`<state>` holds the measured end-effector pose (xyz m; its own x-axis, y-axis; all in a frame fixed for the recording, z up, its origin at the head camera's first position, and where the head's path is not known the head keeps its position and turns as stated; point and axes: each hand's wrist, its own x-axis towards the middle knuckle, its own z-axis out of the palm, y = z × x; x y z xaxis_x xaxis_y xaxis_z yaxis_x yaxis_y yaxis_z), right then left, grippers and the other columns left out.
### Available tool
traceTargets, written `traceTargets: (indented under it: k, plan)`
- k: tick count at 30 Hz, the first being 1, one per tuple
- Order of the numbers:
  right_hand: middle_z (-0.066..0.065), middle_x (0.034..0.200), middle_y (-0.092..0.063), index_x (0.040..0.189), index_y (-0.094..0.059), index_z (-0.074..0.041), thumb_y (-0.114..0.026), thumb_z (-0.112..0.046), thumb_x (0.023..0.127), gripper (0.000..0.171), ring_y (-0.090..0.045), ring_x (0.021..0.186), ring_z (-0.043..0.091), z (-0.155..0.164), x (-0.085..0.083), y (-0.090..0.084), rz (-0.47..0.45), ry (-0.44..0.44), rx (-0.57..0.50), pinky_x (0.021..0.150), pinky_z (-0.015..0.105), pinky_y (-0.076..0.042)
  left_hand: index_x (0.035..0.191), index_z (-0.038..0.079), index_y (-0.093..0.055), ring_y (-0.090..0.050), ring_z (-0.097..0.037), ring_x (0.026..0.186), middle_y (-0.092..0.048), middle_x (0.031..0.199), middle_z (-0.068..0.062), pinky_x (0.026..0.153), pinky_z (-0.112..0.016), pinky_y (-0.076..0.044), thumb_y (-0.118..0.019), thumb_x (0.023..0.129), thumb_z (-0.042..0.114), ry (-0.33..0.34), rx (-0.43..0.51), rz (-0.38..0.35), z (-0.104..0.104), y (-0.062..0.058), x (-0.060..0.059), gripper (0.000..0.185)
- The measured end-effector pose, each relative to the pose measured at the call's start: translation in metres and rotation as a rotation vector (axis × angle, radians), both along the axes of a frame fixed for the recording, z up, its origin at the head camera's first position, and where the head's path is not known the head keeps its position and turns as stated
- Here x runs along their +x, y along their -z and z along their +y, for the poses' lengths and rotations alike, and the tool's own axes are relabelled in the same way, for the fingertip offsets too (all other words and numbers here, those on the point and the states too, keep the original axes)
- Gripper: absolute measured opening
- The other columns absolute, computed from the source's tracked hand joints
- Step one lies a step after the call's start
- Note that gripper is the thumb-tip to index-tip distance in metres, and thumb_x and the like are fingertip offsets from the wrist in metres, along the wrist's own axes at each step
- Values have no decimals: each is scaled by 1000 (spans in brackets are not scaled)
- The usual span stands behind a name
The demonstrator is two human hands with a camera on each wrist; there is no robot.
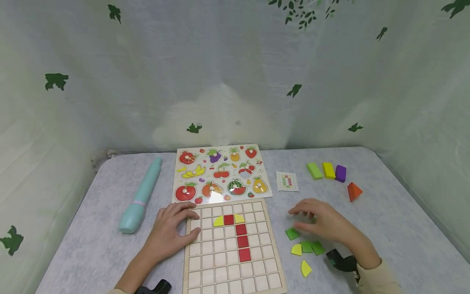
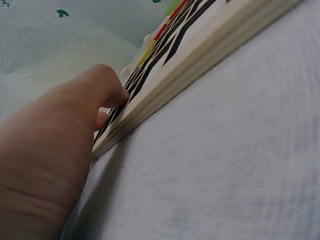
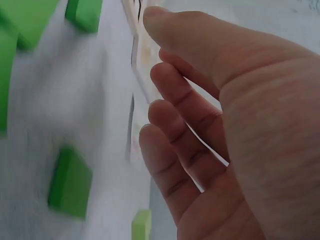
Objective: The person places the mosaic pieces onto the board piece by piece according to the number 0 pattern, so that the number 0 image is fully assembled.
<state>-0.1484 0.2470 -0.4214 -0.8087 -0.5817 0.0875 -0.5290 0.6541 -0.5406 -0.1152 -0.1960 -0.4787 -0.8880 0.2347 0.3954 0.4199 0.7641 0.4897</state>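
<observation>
A wooden grid board (image 1: 220,258) lies before me, with two yellow quarter-circle pieces (image 1: 218,221) and several red squares (image 1: 243,241) set in its cells. My left hand (image 1: 167,230) rests on the board's left edge, fingers and thumb spread; in the left wrist view the thumb (image 2: 107,82) touches the top surface near the rim. My right hand (image 1: 324,220) hovers right of the board, holding nothing, fingers loosely bent and apart. Under and in front of it lie green squares (image 1: 292,233) and two yellow quarter-circles (image 1: 306,268). Green blocks (image 3: 70,182) also show beside it in the right wrist view.
A fruit picture puzzle (image 1: 203,179) touches the board's far edge. A small pattern card (image 1: 287,181) lies to its right. Further right are a light green block (image 1: 314,171), yellow block (image 1: 329,170), purple block (image 1: 340,173) and orange-red triangle (image 1: 354,192). A folded teal umbrella-like object (image 1: 141,200) lies left.
</observation>
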Motion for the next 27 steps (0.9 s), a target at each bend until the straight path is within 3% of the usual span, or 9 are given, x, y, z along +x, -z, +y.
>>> traceTargets:
  k: [5, 9, 13, 17, 20, 27]
  plan:
    - [-7, 110, -71, 117, -74, -19, -84, -32, 86, 35, -58, 89, 11, 16, -1, -2, -72, 26, 19, 75, 24, -51, 98, 23, -73, -55, -23, 119, -66, 127, 1, 94, -48, -34, -89, 74, 24, -2, -7, 2, 0, 0, 0, 28]
    - [-10, 116, -69, 122, -71, -25, -84, -41, 85, 42, -57, 95, 10, 17, 0, 0, -184, -25, 31, 80, 25, -49, 98, 23, -73, -55, -24, 119, -66, 127, 1, 95, -49, -34, -89, 74, 24, -4, -2, -6, 1, 0, 1, 28]
    - [-12, 128, -64, 131, -67, -29, -84, -50, 81, 57, -55, 111, 11, 10, 5, 3, -270, -96, 41, 94, 29, -49, 98, 23, -73, -55, -24, 119, -66, 127, 1, 95, -50, -33, -89, 74, 24, -2, 6, -1, 1, -1, 1, 28]
    - [-11, 130, -60, 134, -64, -30, -84, -51, 81, 60, -51, 114, 11, -1, 7, 6, -311, -120, 33, 95, 29, -48, 98, 23, -73, -55, -23, 119, -66, 126, 1, 95, -49, -33, -89, 74, 23, 1, 6, 13, 1, -2, 0, 29]
    - [-12, 127, -60, 131, -66, -31, -82, -50, 84, 53, -51, 111, 10, -8, 8, 11, -265, -119, 25, 91, 28, -48, 98, 23, -73, -55, -23, 118, -66, 126, 1, 94, -49, -34, -89, 74, 23, 2, 5, 15, 1, -2, 0, 29]
    - [-20, 120, -63, 123, -69, -33, -73, -39, 96, 28, -54, 113, 6, -26, 10, 22, -79, -84, 36, 98, 33, -50, 97, 24, -73, -55, -24, 119, -66, 126, 2, 93, -49, -33, -90, 74, 23, 0, 7, 10, 1, 0, 0, 29]
